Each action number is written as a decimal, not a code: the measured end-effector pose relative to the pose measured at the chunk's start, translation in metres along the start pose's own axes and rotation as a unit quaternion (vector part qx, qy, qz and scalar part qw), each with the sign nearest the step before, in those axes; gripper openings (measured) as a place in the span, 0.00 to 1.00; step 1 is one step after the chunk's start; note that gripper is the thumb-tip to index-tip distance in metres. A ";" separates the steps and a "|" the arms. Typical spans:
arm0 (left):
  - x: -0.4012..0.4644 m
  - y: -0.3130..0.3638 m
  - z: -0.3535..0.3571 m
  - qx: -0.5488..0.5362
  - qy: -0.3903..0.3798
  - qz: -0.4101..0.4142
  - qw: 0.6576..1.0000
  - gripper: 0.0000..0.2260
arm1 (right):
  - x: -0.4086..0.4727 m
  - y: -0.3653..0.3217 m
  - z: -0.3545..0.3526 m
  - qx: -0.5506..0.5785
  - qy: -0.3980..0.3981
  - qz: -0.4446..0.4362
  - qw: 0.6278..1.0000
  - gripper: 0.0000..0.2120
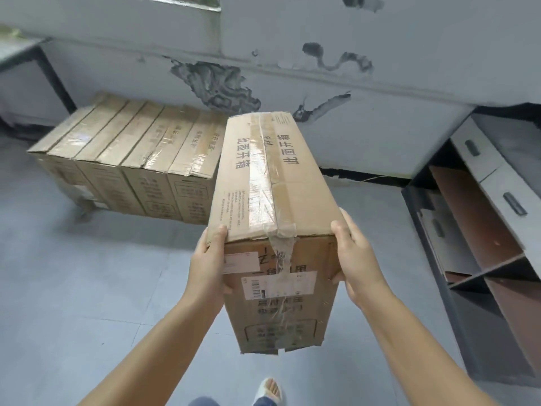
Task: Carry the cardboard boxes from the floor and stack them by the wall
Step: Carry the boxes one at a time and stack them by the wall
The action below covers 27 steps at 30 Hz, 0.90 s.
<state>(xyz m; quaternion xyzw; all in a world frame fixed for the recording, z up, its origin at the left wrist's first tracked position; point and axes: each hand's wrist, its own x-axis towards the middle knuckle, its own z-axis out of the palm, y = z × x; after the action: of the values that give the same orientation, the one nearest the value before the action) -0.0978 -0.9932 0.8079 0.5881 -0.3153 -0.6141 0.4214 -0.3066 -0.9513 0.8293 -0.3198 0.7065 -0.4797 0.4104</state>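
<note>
Aloft, cardboard box (272, 183), left hand (209, 265) and right hand (355, 256) fingers clamped on near edges (floor (87, 273) below).

Left hand (208, 260) and right hand (355, 256) grip a taped cardboard box (269, 200) above the floor (87, 273); a row of boxes (131, 159) stands along the wall (380, 68).

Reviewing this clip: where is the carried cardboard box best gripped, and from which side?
By its two long side faces near the close end, one hand from each side, as the left hand and right hand do now. The carried cardboard box is long and narrow, so opposed palms span it.
</note>
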 end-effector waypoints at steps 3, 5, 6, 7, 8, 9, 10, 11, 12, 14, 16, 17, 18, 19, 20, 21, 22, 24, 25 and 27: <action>0.044 0.019 0.012 -0.007 0.010 -0.001 1.000 0.08 | 0.048 -0.022 0.015 -0.002 -0.014 0.001 1.000 0.21; 0.078 0.029 0.018 -0.009 0.010 -0.003 1.000 0.08 | 0.081 -0.030 0.028 -0.006 -0.020 0.000 1.000 0.20; 0.097 0.034 0.020 -0.007 0.008 -0.004 1.000 0.08 | 0.098 -0.033 0.036 -0.007 -0.023 0.001 1.000 0.20; 0.116 0.038 0.021 -0.007 0.006 -0.005 1.000 0.07 | 0.115 -0.036 0.045 -0.008 -0.025 0.002 1.000 0.20; 0.137 0.041 0.022 -0.009 0.005 -0.006 1.000 0.07 | 0.132 -0.038 0.054 -0.008 -0.023 0.000 1.000 0.20; 0.160 0.043 0.022 -0.011 0.006 -0.007 1.000 0.08 | 0.151 -0.039 0.066 -0.005 -0.018 -0.002 1.000 0.20; 0.183 0.045 0.021 -0.010 0.007 -0.008 1.000 0.08 | 0.170 -0.040 0.079 0.001 -0.010 -0.002 1.000 0.21; 0.207 0.048 0.020 -0.008 0.007 -0.009 1.000 0.08 | 0.188 -0.040 0.094 0.006 -0.002 0.000 1.000 0.21; 0.232 0.054 0.019 -0.007 0.004 -0.012 1.000 0.08 | 0.207 -0.041 0.109 0.007 0.004 0.004 1.000 0.21; 0.285 0.068 0.017 0.003 -0.007 -0.025 1.000 0.07 | 0.247 -0.045 0.140 0.015 0.019 0.020 1.000 0.21; 0.335 0.083 0.015 0.014 -0.009 -0.046 0.999 0.07 | 0.288 -0.050 0.167 0.022 0.029 0.042 0.998 0.21; 0.358 0.090 0.015 0.016 -0.015 -0.052 0.998 0.07 | 0.308 -0.053 0.180 0.022 0.035 0.049 0.998 0.21; 0.381 0.095 0.016 0.020 -0.022 -0.056 0.998 0.07 | 0.329 -0.053 0.191 0.024 0.042 0.059 0.997 0.21; 0.402 0.097 0.017 0.020 -0.026 -0.061 0.998 0.08 | 0.349 -0.052 0.201 0.026 0.049 0.068 0.996 0.21; 0.422 0.099 0.020 0.018 -0.029 -0.065 0.997 0.08 | 0.368 -0.050 0.211 0.028 0.053 0.074 0.995 0.20; 0.441 0.098 0.023 0.016 -0.030 -0.071 0.997 0.09 | 0.386 -0.045 0.219 0.029 0.057 0.081 0.995 0.20; 0.460 0.094 0.027 0.015 -0.027 -0.078 0.996 0.09 | 0.404 -0.038 0.227 0.031 0.062 0.088 0.994 0.20; 0.496 0.078 0.034 0.019 -0.015 -0.092 0.996 0.10 | 0.437 -0.014 0.240 0.040 0.083 0.095 0.991 0.20; 0.515 0.067 0.037 0.026 -0.010 -0.092 0.995 0.11 | 0.452 0.001 0.247 0.046 0.094 0.096 0.990 0.20; 0.553 0.039 0.044 0.042 -0.005 -0.085 0.996 0.16 | 0.480 0.040 0.260 0.064 0.110 0.115 0.985 0.22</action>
<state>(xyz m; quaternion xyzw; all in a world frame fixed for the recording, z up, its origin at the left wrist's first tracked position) -0.1092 -1.5067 0.5949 0.6268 -0.2920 -0.6366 0.3415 -0.2984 -1.4518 0.6076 -0.1553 0.7472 -0.5057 0.4024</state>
